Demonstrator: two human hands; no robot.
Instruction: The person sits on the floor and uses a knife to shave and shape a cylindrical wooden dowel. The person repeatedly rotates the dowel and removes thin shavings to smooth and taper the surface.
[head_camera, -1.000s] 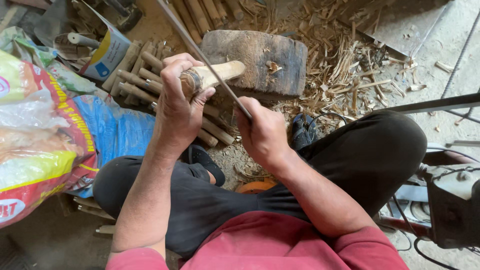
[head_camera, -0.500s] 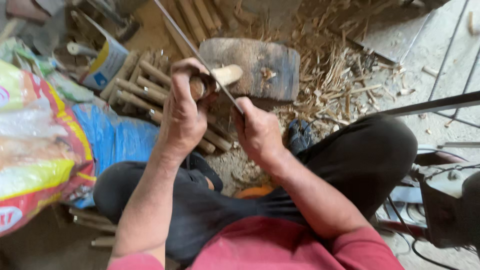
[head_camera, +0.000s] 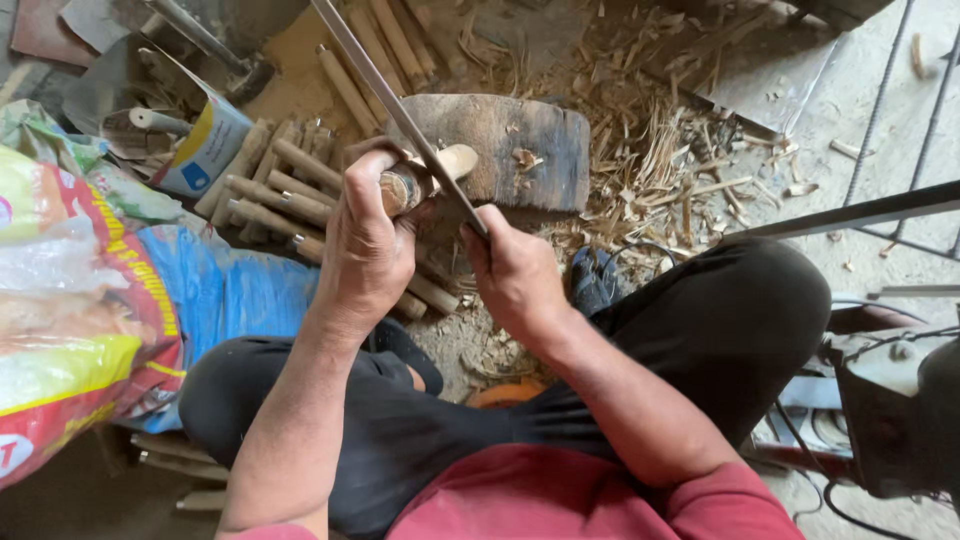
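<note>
Gripped tight in our left hand (head_camera: 368, 250), fingers wrapped round it, a short wooden peg (head_camera: 432, 172) sits just left of the frame's centre, its pale, rounded tip poking out to the right over a dark wooden block (head_camera: 530, 150). Our right hand (head_camera: 515, 275), a little lower and to the right, is closed round the handle end of a long, narrow blade (head_camera: 395, 105) that runs up and left to the top edge of the frame, its edge lying against the peg close to the left hand's fingers.

We judge the shaping partly done: the exposed tip already looks bare and smooth, while the part inside the grip still shows darker, bark-like skin. How much of the peg's hidden length is trimmed we cannot tell.

Around the block, at upper centre and upper right, the floor (head_camera: 880, 130) is thick with pale shavings (head_camera: 660, 160), which suggests much cutting already behind us. At centre left, just beside the left hand, lies a stack of similar sticks (head_camera: 275, 190); whether these are finished or waiting we cannot say, though several look evenly cut. More long sticks lean at top centre.

Left of the frame, a blue cloth (head_camera: 230, 295) and a bright printed sack (head_camera: 70, 330) crowd in. Our dark trousers (head_camera: 720, 330) fill the lower half, legs folded on either side of the work.
</note>
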